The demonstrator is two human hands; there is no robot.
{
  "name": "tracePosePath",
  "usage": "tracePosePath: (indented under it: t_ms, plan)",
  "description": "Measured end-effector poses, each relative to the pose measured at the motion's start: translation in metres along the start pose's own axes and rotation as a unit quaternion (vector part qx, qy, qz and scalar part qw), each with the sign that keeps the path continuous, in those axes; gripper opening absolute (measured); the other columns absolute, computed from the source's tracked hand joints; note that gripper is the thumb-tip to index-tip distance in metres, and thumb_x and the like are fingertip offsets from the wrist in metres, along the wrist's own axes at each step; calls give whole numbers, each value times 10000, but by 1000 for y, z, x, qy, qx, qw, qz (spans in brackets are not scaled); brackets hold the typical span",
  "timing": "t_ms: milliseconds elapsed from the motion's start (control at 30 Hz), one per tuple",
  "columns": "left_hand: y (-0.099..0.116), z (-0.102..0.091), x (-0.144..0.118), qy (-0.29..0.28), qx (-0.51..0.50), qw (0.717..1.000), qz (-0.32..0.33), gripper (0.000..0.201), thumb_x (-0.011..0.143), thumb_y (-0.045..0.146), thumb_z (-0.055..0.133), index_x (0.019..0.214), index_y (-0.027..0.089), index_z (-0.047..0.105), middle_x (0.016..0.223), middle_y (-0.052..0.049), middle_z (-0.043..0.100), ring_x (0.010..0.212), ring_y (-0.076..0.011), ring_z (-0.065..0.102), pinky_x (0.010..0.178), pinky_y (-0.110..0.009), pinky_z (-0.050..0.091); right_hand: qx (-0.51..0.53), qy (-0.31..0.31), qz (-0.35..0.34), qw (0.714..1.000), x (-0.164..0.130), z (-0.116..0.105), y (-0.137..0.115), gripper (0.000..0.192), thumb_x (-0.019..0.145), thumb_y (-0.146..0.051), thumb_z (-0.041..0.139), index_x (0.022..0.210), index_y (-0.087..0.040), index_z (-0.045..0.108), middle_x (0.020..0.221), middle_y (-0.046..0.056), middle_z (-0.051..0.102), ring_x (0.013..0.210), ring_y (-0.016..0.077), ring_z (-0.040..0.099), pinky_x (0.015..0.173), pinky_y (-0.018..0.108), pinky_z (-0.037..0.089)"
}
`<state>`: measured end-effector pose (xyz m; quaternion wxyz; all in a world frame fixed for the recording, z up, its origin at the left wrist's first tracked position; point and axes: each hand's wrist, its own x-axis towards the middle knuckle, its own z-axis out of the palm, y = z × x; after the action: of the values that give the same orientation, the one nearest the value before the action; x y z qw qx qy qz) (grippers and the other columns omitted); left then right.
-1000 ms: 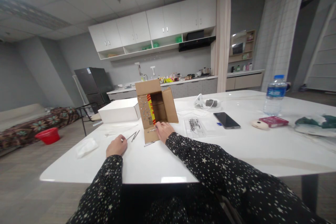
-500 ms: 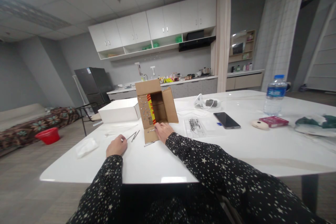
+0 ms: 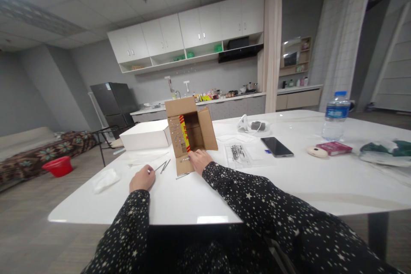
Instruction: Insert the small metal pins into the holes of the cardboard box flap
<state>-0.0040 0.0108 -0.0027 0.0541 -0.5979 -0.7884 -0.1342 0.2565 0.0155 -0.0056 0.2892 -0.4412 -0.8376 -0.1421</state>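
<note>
In the middle of the head view an opened cardboard box [image 3: 178,135] stands on the white table, its flaps spread and its open side facing right. Small pale and dark dots speckle its left panel, beside a yellow and red strip of tape [image 3: 184,133]. My right hand [image 3: 201,161] is closed at the lower edge of this box, its fingertips partly hidden. Left of the box, my left hand [image 3: 143,177] rests on the table, fingers pinched at the end of a thin metal rod [image 3: 159,166]. Another thin rod [image 3: 166,166] lies beside it, and more metal [image 3: 183,176] shows under the front flap.
A long white box [image 3: 144,135] stands behind my left hand, with a crumpled white tissue [image 3: 105,180] nearer. To the right are a clear case of small dark parts [image 3: 237,155], a phone [image 3: 276,147], a white cable device [image 3: 257,126], a maroon box [image 3: 335,148] and a water bottle [image 3: 335,115].
</note>
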Motion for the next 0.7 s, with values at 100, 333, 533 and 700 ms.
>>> tracePosePath:
  t_ms: [100,333,533,700]
  plan:
    - [0,0,0,-2,-2,1000,-3,264,750,329,376,907,249,571,944,-84,669,877,-270,609,684,-340,435,11,4,3,1000,-1,-2,0,182,856,-127,415,1002,-152,519,898,64,644,891,194,493,752,303,336]
    - [-1,1,0,5,-5,1000,1,262,756,323,376,902,244,579,943,-89,669,867,-264,611,684,-337,433,17,19,15,1000,-1,-2,2,184,850,-140,424,1001,-155,528,898,58,633,877,188,489,749,298,339]
    - [-1,0,0,5,-7,1000,-1,256,749,328,377,892,249,575,927,-87,671,856,-262,611,683,-338,433,10,18,21,1000,0,1,3,189,838,-123,431,993,-161,532,885,54,636,874,188,490,752,295,338]
    - [0,-1,-1,-4,-14,1000,-6,256,751,333,373,900,249,563,951,-85,666,878,-265,608,701,-340,434,5,8,22,1000,1,4,4,194,830,-117,432,990,-167,530,891,55,640,885,190,485,757,299,337]
